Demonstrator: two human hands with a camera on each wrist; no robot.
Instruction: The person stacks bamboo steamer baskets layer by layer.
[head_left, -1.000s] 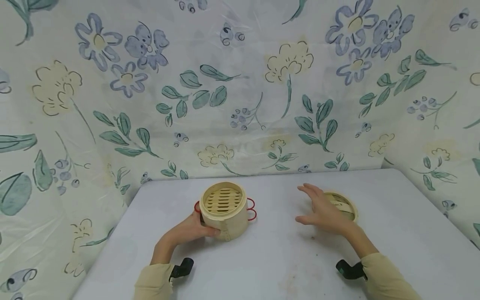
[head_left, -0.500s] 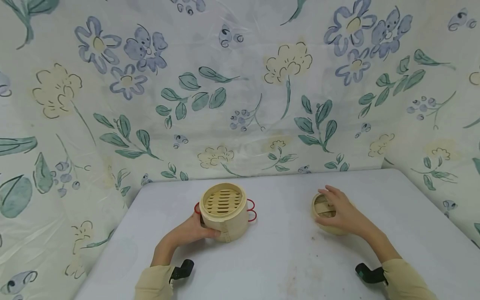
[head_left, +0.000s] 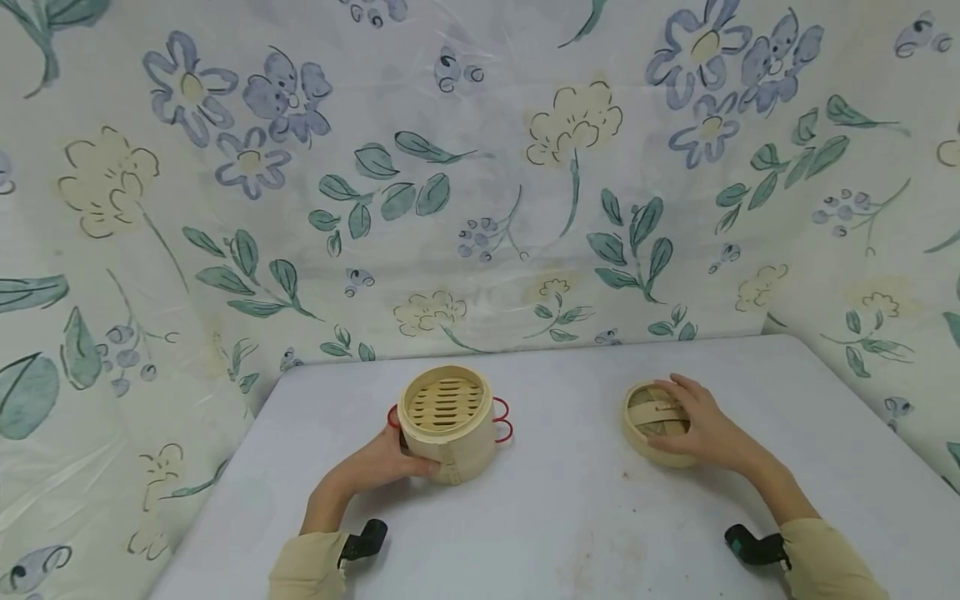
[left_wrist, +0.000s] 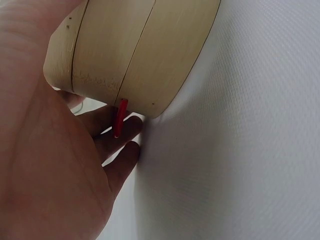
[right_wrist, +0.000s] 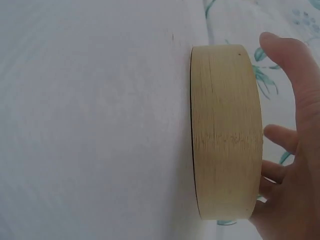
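In the head view, my left hand (head_left: 382, 457) grips a stacked bamboo steamer (head_left: 468, 446) from its left side, thumb across the front. The steamer's slatted top tier lies uncovered, and red loop handles (head_left: 503, 419) stick out at its sides. The left wrist view shows a red handle (left_wrist: 120, 118) beside the fingertips (left_wrist: 132, 126); the farther fingers are partly hidden. To the right, a round bamboo lid (head_left: 647, 414) with a strap across its top lies on the table. My right hand (head_left: 712, 429) hovers over its right side, thumb apart from the lid (right_wrist: 227, 132) in the right wrist view.
Both things stand on a white table (head_left: 555, 500), with faint brownish stains near its middle front. Behind it hangs a floral-patterned sheet (head_left: 495, 167), which also closes off both sides. A black wrist device (head_left: 753, 546) shows at each sleeve.
My right hand has moved right, from the lid's left side to its right, uncovering more of it. The lid appears slightly farther left. My left hand and the steamer have stayed put.
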